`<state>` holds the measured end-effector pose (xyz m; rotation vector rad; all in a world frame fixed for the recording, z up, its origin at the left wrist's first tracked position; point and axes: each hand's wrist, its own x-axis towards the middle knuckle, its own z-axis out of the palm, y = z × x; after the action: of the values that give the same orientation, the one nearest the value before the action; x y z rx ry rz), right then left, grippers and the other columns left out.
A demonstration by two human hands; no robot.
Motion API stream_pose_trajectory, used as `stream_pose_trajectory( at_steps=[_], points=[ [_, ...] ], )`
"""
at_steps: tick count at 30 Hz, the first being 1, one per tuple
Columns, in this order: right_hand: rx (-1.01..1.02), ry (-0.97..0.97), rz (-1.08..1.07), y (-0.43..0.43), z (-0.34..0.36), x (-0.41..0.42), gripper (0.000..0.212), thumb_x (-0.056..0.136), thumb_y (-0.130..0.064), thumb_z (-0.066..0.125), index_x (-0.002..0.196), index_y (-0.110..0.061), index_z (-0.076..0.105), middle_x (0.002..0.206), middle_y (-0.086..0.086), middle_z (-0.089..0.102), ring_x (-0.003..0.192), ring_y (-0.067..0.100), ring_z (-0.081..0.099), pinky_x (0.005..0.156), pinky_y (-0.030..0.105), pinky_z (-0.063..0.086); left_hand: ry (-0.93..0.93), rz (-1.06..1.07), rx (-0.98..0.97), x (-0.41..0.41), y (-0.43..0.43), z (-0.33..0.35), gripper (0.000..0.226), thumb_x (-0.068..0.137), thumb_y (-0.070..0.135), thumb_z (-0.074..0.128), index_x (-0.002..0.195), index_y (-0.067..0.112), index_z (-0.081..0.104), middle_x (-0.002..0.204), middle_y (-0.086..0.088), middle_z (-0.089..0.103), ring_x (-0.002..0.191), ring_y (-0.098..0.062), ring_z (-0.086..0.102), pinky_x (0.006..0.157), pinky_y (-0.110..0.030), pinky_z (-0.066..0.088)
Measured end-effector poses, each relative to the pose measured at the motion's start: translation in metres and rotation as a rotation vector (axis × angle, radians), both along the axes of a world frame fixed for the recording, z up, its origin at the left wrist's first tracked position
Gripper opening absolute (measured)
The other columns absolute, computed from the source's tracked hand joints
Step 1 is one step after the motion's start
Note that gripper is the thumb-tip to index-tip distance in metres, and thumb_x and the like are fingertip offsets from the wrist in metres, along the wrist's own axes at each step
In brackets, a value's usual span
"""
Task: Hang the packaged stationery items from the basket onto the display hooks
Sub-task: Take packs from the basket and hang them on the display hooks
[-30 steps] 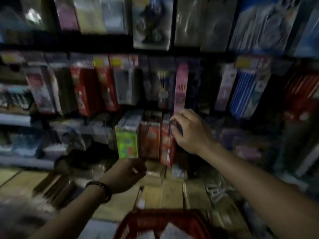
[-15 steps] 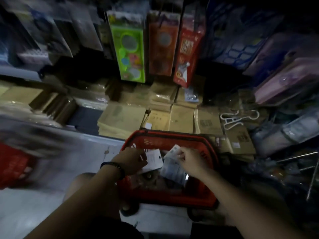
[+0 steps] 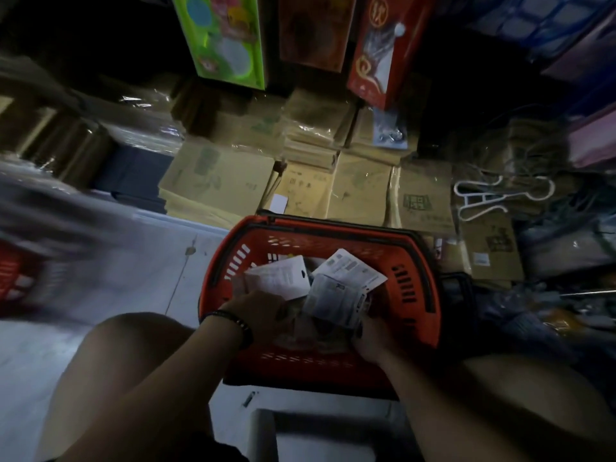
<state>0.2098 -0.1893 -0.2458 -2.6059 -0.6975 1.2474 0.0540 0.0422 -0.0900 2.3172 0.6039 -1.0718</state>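
Against the near wall of the red basket point(image 3: 333, 243), both hands are down among the packs. The right hand point(image 3: 373, 341) grips the lower edge of a clear-fronted pack point(image 3: 333, 301). The left hand point(image 3: 263, 315) is curled at the foot of a white carded pack point(image 3: 283, 278), though I cannot tell whether it actually holds it. The likely trouble is overlap: another card point(image 3: 350, 271) leans on the gripped pack, so lifting one could drag or spill its neighbour over the rim. The dim light could also make the small hang hole hard to find, and forcing it may tear the card. Print on the packs is too blurred to read. A red box point(image 3: 376, 51) hanging beyond the far rim shows one gold character, and the brown envelopes point(image 3: 420, 201) carry a green stamp; both are illegible.
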Motion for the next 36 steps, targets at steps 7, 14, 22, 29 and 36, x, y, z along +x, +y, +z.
stream_pose_trajectory(
  at_steps=[7,14,22,29,36],
  points=[
    [-0.06,0.052,0.019,-0.007,-0.023,0.011,0.068,0.081,-0.046,0.058,0.147,-0.034,0.049,0.144,0.014,0.061,0.13,0.04,0.058,0.109,0.04,0.047,-0.026,-0.069,0.043,0.006,-0.003,-0.013,0.047,0.108,0.054,0.04,0.137,0.024,0.06,0.151,-0.007,0.055,0.143,-0.029,0.047,0.124,-0.048,0.029],
    [-0.039,-0.147,-0.067,0.009,0.021,0.001,0.03,0.097,-0.016,0.056,0.125,-0.013,0.068,0.118,0.017,0.073,0.111,0.037,0.069,0.089,0.037,0.054,0.072,-0.05,-0.044,0.01,-0.008,0.0,0.046,0.11,0.044,0.042,0.15,0.023,0.05,0.16,-0.008,0.045,0.15,-0.032,0.038,0.127,-0.052,0.026],
    [0.296,-0.304,-0.3,0.02,0.096,0.007,0.012,0.089,-0.014,0.071,0.079,-0.016,0.065,0.075,-0.006,0.069,0.073,0.011,0.067,0.061,0.023,0.043,0.004,0.012,0.031,0.009,0.001,-0.006,0.087,0.077,0.079,0.018,0.135,0.031,0.063,0.151,-0.006,0.054,0.151,-0.038,0.032,0.126,-0.06,0.011],
    [0.837,0.186,-0.648,0.043,0.122,-0.02,0.019,0.084,0.001,0.081,0.078,-0.011,0.067,0.067,0.002,0.068,0.062,0.018,0.064,0.063,0.029,0.049,-0.149,0.643,-0.247,0.005,-0.008,0.013,0.042,0.104,0.054,0.051,0.112,0.015,0.064,0.115,-0.012,0.072,0.095,-0.027,0.07,0.085,-0.038,0.057],
    [0.768,0.816,-0.868,0.075,0.102,-0.054,0.006,0.088,-0.018,0.076,0.092,-0.018,0.072,0.094,0.016,0.074,0.085,0.036,0.069,0.074,0.044,0.052,-0.692,1.133,-0.29,0.0,0.007,0.01,0.026,0.083,0.025,0.087,0.105,0.03,0.073,0.099,0.008,0.079,0.096,-0.014,0.075,0.091,-0.046,0.062]
  ],
)
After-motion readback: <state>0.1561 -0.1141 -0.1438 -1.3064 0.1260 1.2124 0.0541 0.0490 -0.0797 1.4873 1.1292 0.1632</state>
